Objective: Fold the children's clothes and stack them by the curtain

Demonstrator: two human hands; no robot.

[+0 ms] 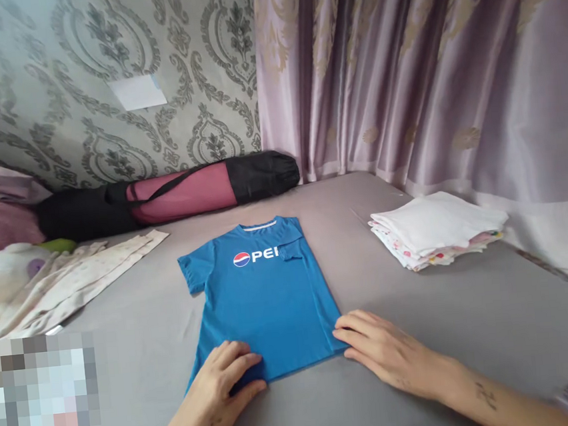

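Observation:
A blue T-shirt (268, 308) lies flat on the grey bed sheet, its collar away from me. Its right side is folded inward, and the turned-in sleeve covers part of the white lettering beside a round red, white and blue logo. My left hand (229, 375) is at the lower left of the hem, fingers curled over the cloth and thumb at its edge. At the lower right corner, my right hand (374, 345) has its fingers and thumb closed on the folded edge. The cloth between the fingertips is partly hidden.
A stack of folded white clothes (439, 228) sits at right on the bed sheet (383, 404). A black and pink long bag (182, 195) lies along the wall. Patterned light cloth (94, 275) and a plush toy (6, 276) are at left. Purple curtains (375, 63) hang behind.

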